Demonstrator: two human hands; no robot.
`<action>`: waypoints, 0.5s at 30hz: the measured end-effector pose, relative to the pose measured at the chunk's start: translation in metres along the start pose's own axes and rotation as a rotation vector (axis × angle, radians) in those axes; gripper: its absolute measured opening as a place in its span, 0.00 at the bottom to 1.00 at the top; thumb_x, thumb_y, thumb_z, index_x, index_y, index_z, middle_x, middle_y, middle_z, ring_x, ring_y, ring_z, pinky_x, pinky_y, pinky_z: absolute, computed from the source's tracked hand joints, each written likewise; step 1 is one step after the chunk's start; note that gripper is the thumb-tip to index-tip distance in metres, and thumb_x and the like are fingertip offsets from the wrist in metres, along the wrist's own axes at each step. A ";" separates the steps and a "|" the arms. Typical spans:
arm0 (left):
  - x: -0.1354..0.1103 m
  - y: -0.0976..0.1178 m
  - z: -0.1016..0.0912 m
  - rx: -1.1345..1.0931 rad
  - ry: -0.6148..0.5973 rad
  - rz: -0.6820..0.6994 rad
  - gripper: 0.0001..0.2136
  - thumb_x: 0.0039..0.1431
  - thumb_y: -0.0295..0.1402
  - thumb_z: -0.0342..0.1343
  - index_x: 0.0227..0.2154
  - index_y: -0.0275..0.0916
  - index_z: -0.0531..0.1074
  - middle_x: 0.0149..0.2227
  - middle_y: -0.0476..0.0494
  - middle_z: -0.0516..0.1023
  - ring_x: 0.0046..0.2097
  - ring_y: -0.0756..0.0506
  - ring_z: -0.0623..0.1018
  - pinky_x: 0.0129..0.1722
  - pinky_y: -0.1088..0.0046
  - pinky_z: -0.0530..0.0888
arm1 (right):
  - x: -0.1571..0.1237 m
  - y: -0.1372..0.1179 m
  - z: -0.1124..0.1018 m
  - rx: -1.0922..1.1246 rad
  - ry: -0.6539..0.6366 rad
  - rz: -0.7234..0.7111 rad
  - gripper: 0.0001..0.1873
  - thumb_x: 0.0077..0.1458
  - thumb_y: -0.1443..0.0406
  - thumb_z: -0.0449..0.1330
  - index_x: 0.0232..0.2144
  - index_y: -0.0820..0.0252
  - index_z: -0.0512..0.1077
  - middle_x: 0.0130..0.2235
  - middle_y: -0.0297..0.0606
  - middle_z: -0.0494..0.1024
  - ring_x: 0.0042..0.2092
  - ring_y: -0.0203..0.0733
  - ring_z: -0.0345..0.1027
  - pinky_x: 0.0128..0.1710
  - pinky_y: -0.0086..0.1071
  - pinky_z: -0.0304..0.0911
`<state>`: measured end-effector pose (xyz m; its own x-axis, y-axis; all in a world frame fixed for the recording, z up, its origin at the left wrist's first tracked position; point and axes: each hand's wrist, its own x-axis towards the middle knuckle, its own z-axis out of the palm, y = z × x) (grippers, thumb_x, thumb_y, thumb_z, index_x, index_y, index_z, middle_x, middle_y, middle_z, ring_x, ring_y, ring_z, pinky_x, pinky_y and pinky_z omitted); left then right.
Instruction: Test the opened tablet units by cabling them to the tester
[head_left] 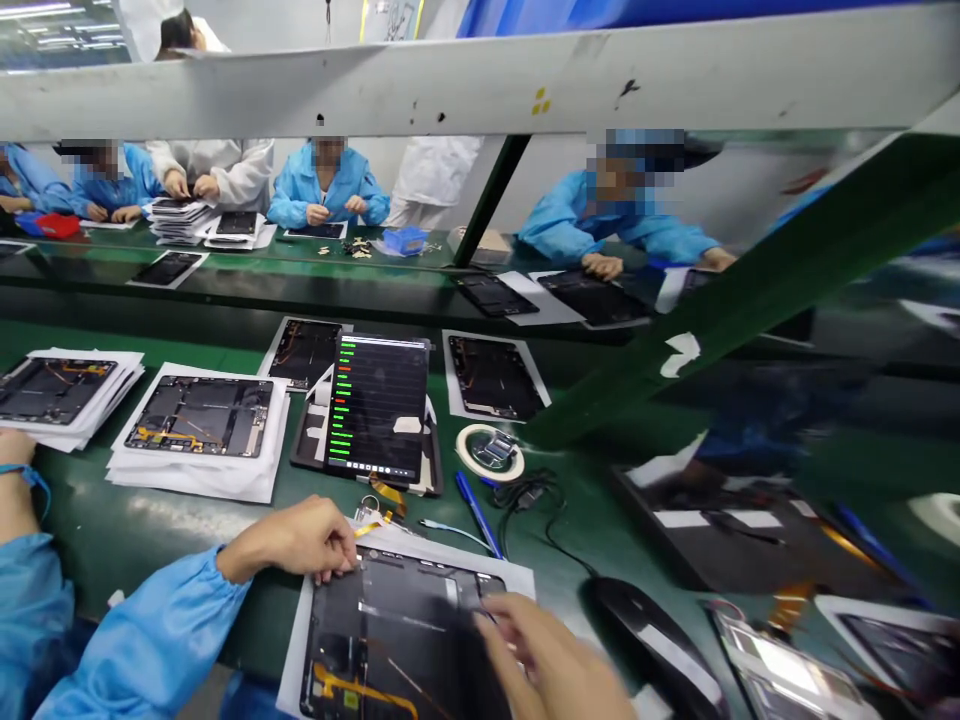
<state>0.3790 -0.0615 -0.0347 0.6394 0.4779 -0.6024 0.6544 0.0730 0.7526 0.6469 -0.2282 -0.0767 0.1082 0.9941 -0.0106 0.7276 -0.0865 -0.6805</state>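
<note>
An opened tablet chassis [405, 640] lies on a white sheet [296, 650] at the near edge of the green bench. My left hand [296, 540] rests at its top left corner, fingers curled and pinching near a thin yellow flex cable [369, 528]. My right hand [547, 660] hovers over the chassis's right side; it is motion-blurred and I cannot make out its fingers. Behind the chassis a tablet with a lit screen [379, 405] shows green and red bars.
Stacks of open tablets on white sheets [199, 430] lie at left. A tape roll [491, 450], a blue pen [476, 512], black cables [536, 495] and a black mouse-like object [652, 640] sit at right. Several workers in blue coats sit across the conveyor [300, 275].
</note>
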 end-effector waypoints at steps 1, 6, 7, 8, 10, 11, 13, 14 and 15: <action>0.000 0.000 0.001 0.018 0.001 -0.018 0.07 0.48 0.22 0.53 0.27 0.33 0.76 0.20 0.51 0.73 0.21 0.53 0.73 0.21 0.84 0.69 | 0.010 -0.016 0.008 0.023 -0.101 -0.108 0.14 0.66 0.55 0.49 0.38 0.52 0.71 0.38 0.41 0.76 0.39 0.47 0.71 0.40 0.38 0.65; 0.003 -0.007 0.007 0.032 0.006 -0.017 0.08 0.46 0.22 0.52 0.27 0.33 0.77 0.19 0.50 0.73 0.22 0.52 0.75 0.22 0.84 0.69 | 0.053 -0.069 0.037 0.007 -0.438 -0.322 0.05 0.61 0.71 0.54 0.37 0.57 0.68 0.41 0.38 0.73 0.46 0.47 0.65 0.46 0.39 0.61; 0.003 -0.008 0.009 0.032 -0.003 -0.014 0.09 0.47 0.22 0.52 0.27 0.33 0.77 0.19 0.50 0.73 0.22 0.52 0.75 0.22 0.84 0.69 | 0.056 -0.070 0.040 0.008 -0.469 -0.331 0.05 0.59 0.72 0.56 0.37 0.57 0.68 0.42 0.38 0.73 0.46 0.47 0.65 0.47 0.39 0.60; 0.003 -0.009 0.010 0.038 -0.013 -0.014 0.09 0.47 0.22 0.52 0.28 0.33 0.77 0.19 0.50 0.73 0.22 0.52 0.75 0.22 0.84 0.69 | 0.057 -0.069 0.042 0.014 -0.492 -0.337 0.06 0.58 0.72 0.57 0.37 0.57 0.68 0.41 0.37 0.73 0.47 0.47 0.64 0.47 0.39 0.59; 0.002 -0.008 0.013 0.066 -0.035 -0.016 0.10 0.48 0.21 0.51 0.28 0.34 0.77 0.19 0.51 0.72 0.22 0.52 0.75 0.21 0.84 0.68 | 0.056 -0.066 0.044 0.038 -0.516 -0.342 0.05 0.58 0.72 0.59 0.36 0.57 0.68 0.41 0.36 0.73 0.47 0.47 0.63 0.48 0.39 0.58; 0.002 -0.006 0.013 0.089 -0.047 -0.015 0.11 0.48 0.21 0.51 0.28 0.34 0.78 0.19 0.51 0.72 0.22 0.52 0.74 0.21 0.84 0.67 | 0.055 -0.064 0.044 0.052 -0.520 -0.338 0.05 0.59 0.72 0.59 0.35 0.57 0.68 0.40 0.36 0.72 0.46 0.46 0.63 0.48 0.39 0.57; 0.000 -0.003 0.014 0.163 -0.061 0.009 0.11 0.48 0.19 0.51 0.27 0.34 0.78 0.18 0.52 0.71 0.21 0.53 0.72 0.20 0.85 0.64 | 0.053 -0.062 0.045 0.088 -0.523 -0.317 0.05 0.59 0.72 0.58 0.34 0.57 0.68 0.39 0.35 0.72 0.46 0.45 0.62 0.48 0.38 0.56; 0.000 -0.002 0.015 0.209 -0.059 0.030 0.11 0.48 0.19 0.51 0.26 0.34 0.79 0.17 0.53 0.70 0.20 0.54 0.71 0.20 0.85 0.63 | 0.052 -0.062 0.045 0.109 -0.522 -0.304 0.05 0.59 0.72 0.58 0.34 0.57 0.68 0.39 0.34 0.72 0.46 0.44 0.62 0.47 0.38 0.56; 0.000 -0.001 0.016 0.255 -0.052 0.054 0.11 0.47 0.18 0.52 0.26 0.34 0.79 0.17 0.53 0.70 0.20 0.54 0.70 0.20 0.84 0.62 | 0.052 -0.062 0.045 0.131 -0.520 -0.292 0.06 0.59 0.72 0.59 0.34 0.57 0.68 0.39 0.34 0.71 0.46 0.44 0.62 0.47 0.37 0.56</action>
<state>0.3850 -0.0758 -0.0395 0.6920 0.4288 -0.5808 0.6949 -0.1775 0.6969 0.5770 -0.1683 -0.0685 -0.4523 0.8803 -0.1436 0.5847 0.1711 -0.7930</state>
